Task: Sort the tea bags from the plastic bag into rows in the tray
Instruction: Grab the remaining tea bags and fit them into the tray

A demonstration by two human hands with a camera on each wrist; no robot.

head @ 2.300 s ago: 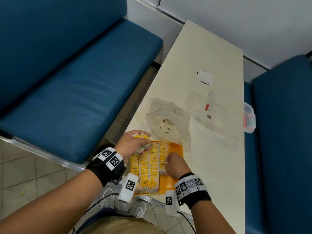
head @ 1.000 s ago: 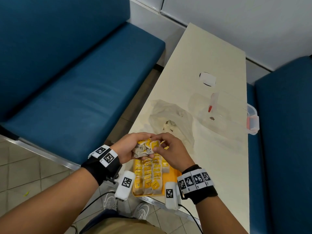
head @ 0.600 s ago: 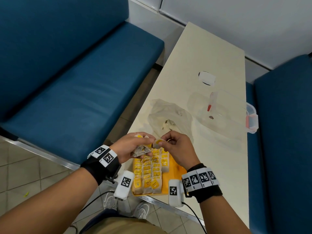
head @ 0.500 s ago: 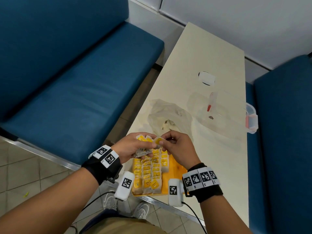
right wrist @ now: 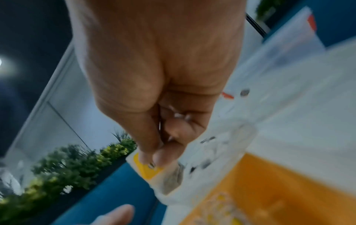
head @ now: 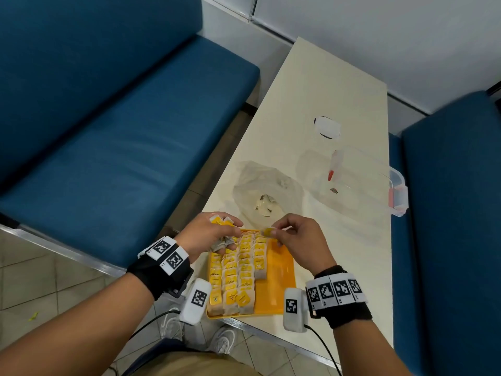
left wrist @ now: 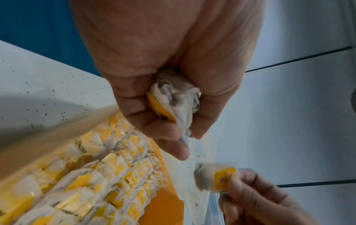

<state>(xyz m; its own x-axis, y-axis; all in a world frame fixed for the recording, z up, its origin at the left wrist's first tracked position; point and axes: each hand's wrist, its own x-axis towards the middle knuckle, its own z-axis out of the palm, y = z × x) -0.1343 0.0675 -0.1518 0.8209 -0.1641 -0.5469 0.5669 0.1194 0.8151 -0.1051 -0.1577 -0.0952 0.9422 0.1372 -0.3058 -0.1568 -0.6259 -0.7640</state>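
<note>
An orange tray (head: pixel 279 278) at the table's near edge holds rows of tea bags (head: pixel 238 267) with yellow tags along its left side. My left hand (head: pixel 214 232) hovers over the tray's far left corner and grips a bunch of tea bags (left wrist: pixel 173 97). My right hand (head: pixel 295 234) pinches a single tea bag (head: pixel 267 231) by its yellow tag (left wrist: pixel 224 177) just above the tray's far edge. The crumpled clear plastic bag (head: pixel 265 196) lies right behind the tray with a little left inside.
A clear plastic box (head: pixel 360 183) with a red latch stands at the right of the table, its lid (head: pixel 327 127) further back. Blue benches (head: pixel 122 147) flank the table on both sides. The tray's right part (right wrist: pixel 279 182) is bare.
My right hand went from the rows up to the bunch in my left hand and drew one tea bag out to the right. The left hand stayed over the tray's far left corner.
</note>
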